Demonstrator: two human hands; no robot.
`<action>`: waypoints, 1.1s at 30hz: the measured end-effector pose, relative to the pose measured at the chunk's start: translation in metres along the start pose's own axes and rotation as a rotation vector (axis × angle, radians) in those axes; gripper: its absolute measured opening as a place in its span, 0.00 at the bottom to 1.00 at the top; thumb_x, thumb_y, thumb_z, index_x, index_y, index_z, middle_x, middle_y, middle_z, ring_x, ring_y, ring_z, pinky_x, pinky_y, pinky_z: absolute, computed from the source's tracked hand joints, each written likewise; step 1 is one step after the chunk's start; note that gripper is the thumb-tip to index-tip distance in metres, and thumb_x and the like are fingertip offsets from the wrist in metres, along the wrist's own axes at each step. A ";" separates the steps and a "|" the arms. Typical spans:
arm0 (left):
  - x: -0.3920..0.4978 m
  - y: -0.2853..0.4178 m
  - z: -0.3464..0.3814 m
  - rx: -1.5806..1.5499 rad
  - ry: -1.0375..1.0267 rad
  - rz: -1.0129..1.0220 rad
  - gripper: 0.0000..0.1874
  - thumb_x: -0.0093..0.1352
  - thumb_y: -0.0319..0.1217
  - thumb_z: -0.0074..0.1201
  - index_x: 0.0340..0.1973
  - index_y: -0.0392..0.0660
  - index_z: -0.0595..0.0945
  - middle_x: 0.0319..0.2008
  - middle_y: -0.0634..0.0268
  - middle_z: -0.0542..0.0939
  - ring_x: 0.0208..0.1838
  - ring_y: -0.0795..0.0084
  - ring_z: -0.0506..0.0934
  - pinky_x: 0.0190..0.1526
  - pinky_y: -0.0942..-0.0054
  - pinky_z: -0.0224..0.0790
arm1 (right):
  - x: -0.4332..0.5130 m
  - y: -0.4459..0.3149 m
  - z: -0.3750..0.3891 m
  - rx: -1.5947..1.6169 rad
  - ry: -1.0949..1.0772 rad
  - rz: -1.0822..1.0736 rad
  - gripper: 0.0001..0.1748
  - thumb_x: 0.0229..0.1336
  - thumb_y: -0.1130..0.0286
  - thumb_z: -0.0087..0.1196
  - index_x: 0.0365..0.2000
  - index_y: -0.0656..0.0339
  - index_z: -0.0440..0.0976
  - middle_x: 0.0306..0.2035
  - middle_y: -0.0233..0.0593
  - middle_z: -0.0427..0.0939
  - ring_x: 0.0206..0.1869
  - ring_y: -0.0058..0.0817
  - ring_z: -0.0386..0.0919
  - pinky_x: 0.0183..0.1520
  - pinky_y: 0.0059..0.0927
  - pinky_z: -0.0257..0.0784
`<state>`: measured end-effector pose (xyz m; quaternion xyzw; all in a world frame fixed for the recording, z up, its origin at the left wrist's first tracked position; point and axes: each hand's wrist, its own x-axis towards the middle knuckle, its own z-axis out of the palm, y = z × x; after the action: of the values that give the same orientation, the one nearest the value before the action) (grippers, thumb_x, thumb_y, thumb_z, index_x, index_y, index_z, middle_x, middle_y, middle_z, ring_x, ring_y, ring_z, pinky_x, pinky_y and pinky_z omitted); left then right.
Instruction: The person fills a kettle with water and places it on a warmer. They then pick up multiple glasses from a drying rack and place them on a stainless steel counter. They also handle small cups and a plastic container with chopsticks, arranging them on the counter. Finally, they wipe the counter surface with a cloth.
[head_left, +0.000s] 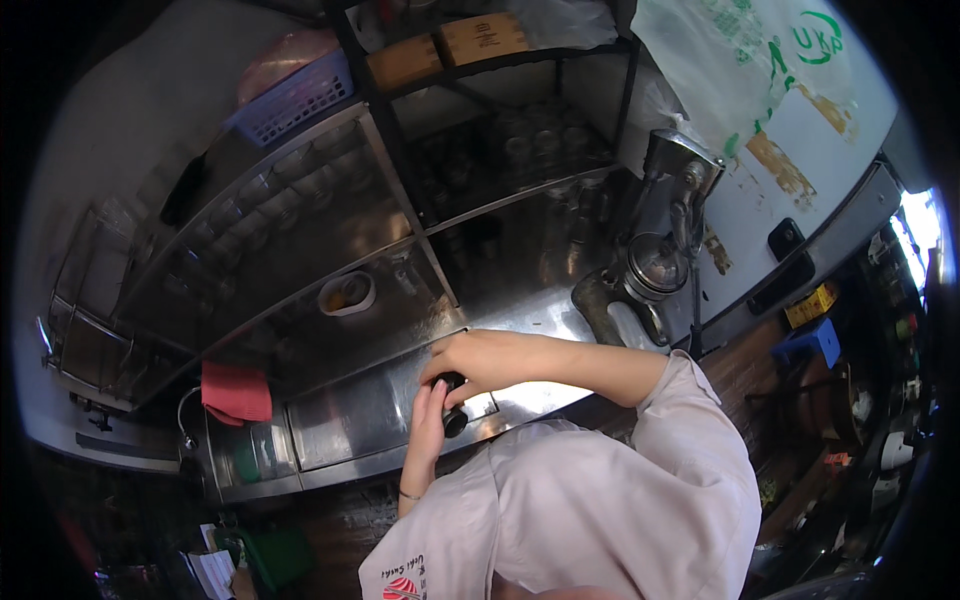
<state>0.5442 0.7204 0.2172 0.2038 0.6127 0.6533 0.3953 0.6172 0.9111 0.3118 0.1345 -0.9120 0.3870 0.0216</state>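
Observation:
Over the steel counter (352, 427), close to the body, both hands are on a dark cylindrical object (454, 421); its exact kind is unclear. My left hand (427, 416) grips its side from the left, and my right hand (474, 361) reaches across from the right with its fingers around the upper end. The fingers hide much of the object. A thin bracelet (409, 496) circles the left wrist.
A manual citrus press (656, 266) stands at the counter's right. Steel shelves with glasses (262, 191) rise behind, with a white oval container (347, 293) lower down. A red cloth (236, 394) hangs at left, above a small sink (255, 454).

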 end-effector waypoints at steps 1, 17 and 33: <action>0.006 0.004 0.004 0.030 -0.045 0.089 0.21 0.82 0.36 0.43 0.64 0.36 0.73 0.54 0.63 0.78 0.56 0.79 0.74 0.59 0.77 0.64 | -0.004 0.002 -0.002 -0.016 -0.009 0.020 0.25 0.50 0.62 0.70 0.49 0.62 0.81 0.44 0.50 0.82 0.47 0.49 0.82 0.50 0.43 0.78; 0.053 0.007 0.029 -0.350 -0.260 -0.020 0.23 0.81 0.41 0.40 0.64 0.37 0.71 0.34 0.64 0.79 0.40 0.79 0.77 0.40 0.80 0.70 | -0.031 0.037 -0.095 -0.144 0.664 0.148 0.21 0.47 0.70 0.66 0.44 0.61 0.75 0.40 0.42 0.76 0.39 0.32 0.79 0.43 0.32 0.77; 0.006 -0.027 0.007 -0.621 -0.195 -0.071 0.19 0.70 0.32 0.45 0.58 0.47 0.72 0.51 0.60 0.75 0.50 0.72 0.76 0.39 0.73 0.70 | 0.050 0.154 -0.184 -0.895 0.553 0.506 0.26 0.50 0.58 0.70 0.51 0.47 0.79 0.45 0.40 0.83 0.61 0.43 0.75 0.72 0.67 0.45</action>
<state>0.5534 0.7281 0.1908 0.1136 0.3504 0.7721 0.5178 0.5172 1.1332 0.3396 -0.2158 -0.9510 -0.0223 0.2204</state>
